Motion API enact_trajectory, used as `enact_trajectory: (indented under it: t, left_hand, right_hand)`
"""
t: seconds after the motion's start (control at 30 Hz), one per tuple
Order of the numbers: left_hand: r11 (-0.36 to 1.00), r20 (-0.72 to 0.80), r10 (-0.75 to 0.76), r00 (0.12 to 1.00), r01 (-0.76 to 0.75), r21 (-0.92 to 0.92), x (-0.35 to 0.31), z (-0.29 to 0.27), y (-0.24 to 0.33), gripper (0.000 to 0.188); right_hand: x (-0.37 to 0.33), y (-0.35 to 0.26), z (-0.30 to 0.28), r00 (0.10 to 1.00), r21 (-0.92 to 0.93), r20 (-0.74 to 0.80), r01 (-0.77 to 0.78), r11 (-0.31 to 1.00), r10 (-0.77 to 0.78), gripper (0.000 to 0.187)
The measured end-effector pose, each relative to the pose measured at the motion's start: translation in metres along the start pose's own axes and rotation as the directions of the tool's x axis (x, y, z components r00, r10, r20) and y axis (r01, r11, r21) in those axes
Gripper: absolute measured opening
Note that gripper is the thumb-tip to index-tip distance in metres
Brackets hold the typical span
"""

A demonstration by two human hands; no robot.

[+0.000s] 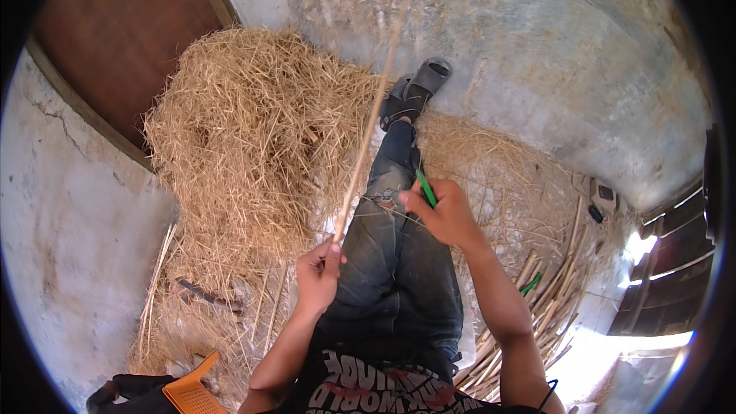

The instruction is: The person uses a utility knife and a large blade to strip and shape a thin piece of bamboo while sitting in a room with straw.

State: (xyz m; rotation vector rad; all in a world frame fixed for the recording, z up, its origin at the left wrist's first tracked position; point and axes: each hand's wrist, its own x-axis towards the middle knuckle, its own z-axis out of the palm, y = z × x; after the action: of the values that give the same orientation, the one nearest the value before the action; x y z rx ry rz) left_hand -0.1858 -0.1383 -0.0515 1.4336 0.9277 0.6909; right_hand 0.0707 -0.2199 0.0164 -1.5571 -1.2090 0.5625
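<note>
My left hand (319, 274) is closed around the lower end of a long, pale wooden stick (362, 153). The stick slants up and away over my legs, and its far end blurs in front of the wall. Above my knee, my right hand (445, 213) grips a slim green object (425, 188) that pokes out past the thumb side; its exact kind cannot be made out. Thin straw-like strands lie near the right fingers, over my worn jeans (383, 261). The two hands are apart, the right one farther forward.
A big heap of straw (238, 130) rises at left against a brown door panel (123, 38). Bundled sticks (529, 330) and a small green item (530, 284) lie at right. A curved blade-like tool (208, 296) and an orange plastic piece (195, 387) are at lower left.
</note>
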Motion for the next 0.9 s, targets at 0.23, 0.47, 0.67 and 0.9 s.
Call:
enact_trajectory:
  t: [0.23, 0.47, 0.67, 0.9]
  left_hand:
    - [0.983, -0.078, 0.183, 0.98, -0.183, 0.005, 0.022, 0.012, 0.013, 0.028]
    - [0.985, -0.543, 0.122, 0.831, -0.17, -0.04, 0.074, -0.056, 0.004, 0.031]
    - [0.981, -0.451, 0.006, 0.892, -0.093, -0.17, 0.042, -0.07, -0.022, 0.031]
    - [0.988, -0.162, -0.028, 0.986, 0.003, -0.156, 0.012, -0.016, -0.039, 0.027]
  right_hand:
    - [-0.016, 0.013, -0.02, 0.971, 0.358, 0.22, 0.005, 0.934, -0.09, 0.02]
    - [-0.059, 0.048, -0.054, 0.994, 0.768, -0.038, -0.034, 0.639, 0.098, 0.016]
    - [-0.044, 0.139, -0.035, 0.899, -0.17, -0.349, -0.339, 0.925, 0.265, 0.045]
    - [-0.062, 0.231, 0.061, 0.95, -0.397, -0.164, -0.31, 0.864, 0.265, 0.035]
